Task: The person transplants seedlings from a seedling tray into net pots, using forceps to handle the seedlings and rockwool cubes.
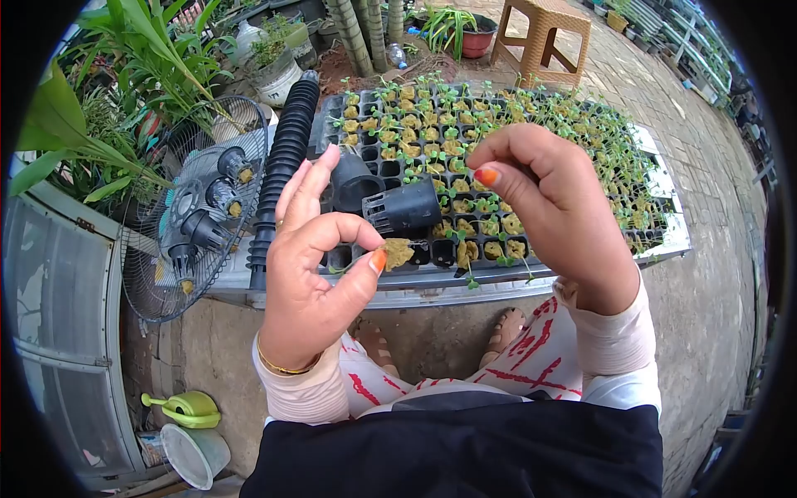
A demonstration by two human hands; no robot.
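My left hand (311,270) pinches a brownish-yellow seedling plug (398,254) between thumb and forefinger, its other fingers raised. Thin root-like strands stick out at the plug's right side, over the front of the black seedling tray (442,251). My right hand (552,195) is raised above the tray with thumb and forefinger together; anything between them is too small to make out. Between the hands a black net cup (407,207) lies on its side on the tray. Another dark cup (353,178) lies behind my left fingers, partly hidden.
A wire basket (137,274) at left holds several net cups (203,230) with plugs. Beside it lies a black ribbed tube (289,137). Small green seedlings (614,149) crowd the tray's right side. A woven-pattern stool (544,37) stands behind; a green watering can (191,408) is on the ground.
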